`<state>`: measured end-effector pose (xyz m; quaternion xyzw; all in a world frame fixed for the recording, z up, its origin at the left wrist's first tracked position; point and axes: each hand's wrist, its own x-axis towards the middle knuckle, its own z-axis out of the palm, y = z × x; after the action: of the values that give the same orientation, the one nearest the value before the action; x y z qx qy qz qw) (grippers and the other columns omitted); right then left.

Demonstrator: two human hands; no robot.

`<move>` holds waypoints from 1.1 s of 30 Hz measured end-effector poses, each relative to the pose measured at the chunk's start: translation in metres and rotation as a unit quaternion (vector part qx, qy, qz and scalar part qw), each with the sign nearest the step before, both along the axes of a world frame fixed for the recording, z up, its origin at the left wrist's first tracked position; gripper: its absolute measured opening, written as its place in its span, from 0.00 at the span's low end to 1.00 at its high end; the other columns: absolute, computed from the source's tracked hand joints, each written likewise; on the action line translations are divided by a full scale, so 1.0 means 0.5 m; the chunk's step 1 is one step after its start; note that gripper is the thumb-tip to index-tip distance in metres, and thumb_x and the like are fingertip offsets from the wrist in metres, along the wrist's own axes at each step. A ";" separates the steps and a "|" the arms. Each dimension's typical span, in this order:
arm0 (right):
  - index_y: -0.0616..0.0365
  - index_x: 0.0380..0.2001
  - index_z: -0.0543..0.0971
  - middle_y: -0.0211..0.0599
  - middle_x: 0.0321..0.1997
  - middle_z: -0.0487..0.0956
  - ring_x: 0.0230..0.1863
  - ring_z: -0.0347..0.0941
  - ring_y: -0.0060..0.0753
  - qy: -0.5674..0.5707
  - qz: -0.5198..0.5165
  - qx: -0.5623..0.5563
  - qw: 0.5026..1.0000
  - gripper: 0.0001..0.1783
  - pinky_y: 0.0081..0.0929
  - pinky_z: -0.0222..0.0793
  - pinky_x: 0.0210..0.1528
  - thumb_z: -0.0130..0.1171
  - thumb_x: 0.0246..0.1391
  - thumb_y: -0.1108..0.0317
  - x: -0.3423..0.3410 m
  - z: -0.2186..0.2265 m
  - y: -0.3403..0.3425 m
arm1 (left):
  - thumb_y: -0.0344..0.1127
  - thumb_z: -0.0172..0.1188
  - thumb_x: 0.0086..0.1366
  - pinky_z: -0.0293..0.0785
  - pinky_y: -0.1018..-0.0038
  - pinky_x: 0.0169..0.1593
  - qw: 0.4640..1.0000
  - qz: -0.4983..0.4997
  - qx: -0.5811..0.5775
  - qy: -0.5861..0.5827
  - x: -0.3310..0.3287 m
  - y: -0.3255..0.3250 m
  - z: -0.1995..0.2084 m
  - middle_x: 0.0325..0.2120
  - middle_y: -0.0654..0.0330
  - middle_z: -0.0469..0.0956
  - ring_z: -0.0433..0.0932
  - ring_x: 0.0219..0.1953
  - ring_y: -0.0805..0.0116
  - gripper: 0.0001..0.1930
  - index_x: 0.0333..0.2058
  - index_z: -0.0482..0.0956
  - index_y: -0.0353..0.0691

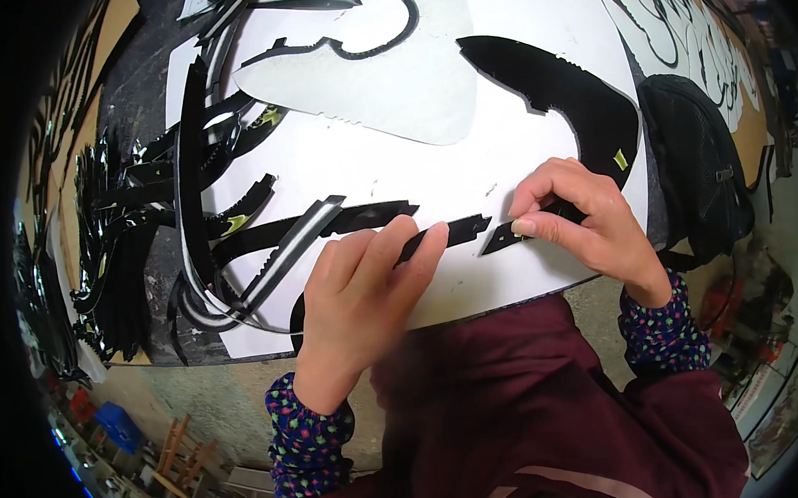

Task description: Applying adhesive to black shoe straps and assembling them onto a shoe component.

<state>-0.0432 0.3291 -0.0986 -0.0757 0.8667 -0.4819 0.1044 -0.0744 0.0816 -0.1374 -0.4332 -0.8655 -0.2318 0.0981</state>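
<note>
My left hand (356, 278) is closed, with thumb and fingers on a narrow black strip (465, 231) whose notched end sticks out to the right. Just past a small gap, my right hand (584, 214) pinches the pointed tip of a large, curved black piece (603, 120). That piece arcs up and over to the far side, with a notched edge and a small yellow-green mark; my fingers hide part of it. Beyond both hands lies a flat, pale grey cut piece (392, 89) edged with a black band along its upper curve.
White sheeting (324, 154) covers the dark worktable. Glossy black strips (131, 225) pile up at the left, and a long bent strip (191, 169) crosses them. A black bag (694, 165) sits at the right edge, near pale sheets with dark curved strips (665, 24).
</note>
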 end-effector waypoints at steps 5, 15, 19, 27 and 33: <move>0.59 0.31 0.78 0.27 0.25 0.73 0.29 0.66 0.24 0.019 -0.003 0.031 0.999 0.07 0.21 0.60 0.37 0.62 0.46 0.72 -0.001 -0.003 -0.003 | 0.26 0.60 0.44 0.69 0.77 0.33 0.999 0.014 0.010 -0.032 -0.002 0.003 0.006 0.38 0.71 0.71 0.69 0.34 0.73 0.22 0.42 0.80 0.51; 0.58 0.32 0.78 0.27 0.25 0.72 0.29 0.66 0.24 0.005 -0.001 0.039 0.999 0.09 0.21 0.59 0.37 0.63 0.45 0.69 -0.002 -0.005 -0.003 | 0.27 0.61 0.46 0.69 0.78 0.30 0.995 0.020 0.047 -0.081 -0.011 0.005 0.010 0.35 0.70 0.72 0.70 0.32 0.72 0.20 0.41 0.80 0.49; 0.58 0.32 0.78 0.27 0.25 0.72 0.29 0.65 0.24 0.008 0.001 0.049 0.999 0.09 0.21 0.59 0.36 0.62 0.45 0.69 -0.002 -0.006 -0.002 | 0.28 0.61 0.47 0.70 0.78 0.31 0.993 0.020 0.069 -0.097 -0.015 0.006 0.007 0.35 0.68 0.72 0.71 0.33 0.71 0.17 0.39 0.80 0.48; 0.58 0.31 0.78 0.29 0.26 0.73 0.30 0.65 0.26 -0.012 -0.005 0.047 0.999 0.09 0.22 0.59 0.36 0.63 0.45 0.68 -0.002 -0.004 0.002 | 0.28 0.59 0.48 0.70 0.77 0.32 0.993 0.010 0.080 -0.087 -0.015 0.004 0.006 0.35 0.66 0.72 0.71 0.33 0.69 0.16 0.39 0.79 0.45; 0.59 0.33 0.77 0.33 0.29 0.75 0.30 0.66 0.33 0.070 0.046 0.073 0.994 0.13 0.25 0.60 0.37 0.65 0.43 0.68 0.004 -0.012 0.011 | 0.27 0.58 0.45 0.69 0.77 0.33 0.995 0.000 0.079 -0.062 -0.014 0.006 0.002 0.35 0.66 0.72 0.71 0.33 0.70 0.18 0.39 0.79 0.43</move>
<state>-0.0411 0.3344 -0.1048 -0.1410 0.9002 -0.4058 0.0709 -0.0814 0.0847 -0.1366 -0.4092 -0.8486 -0.3261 0.0785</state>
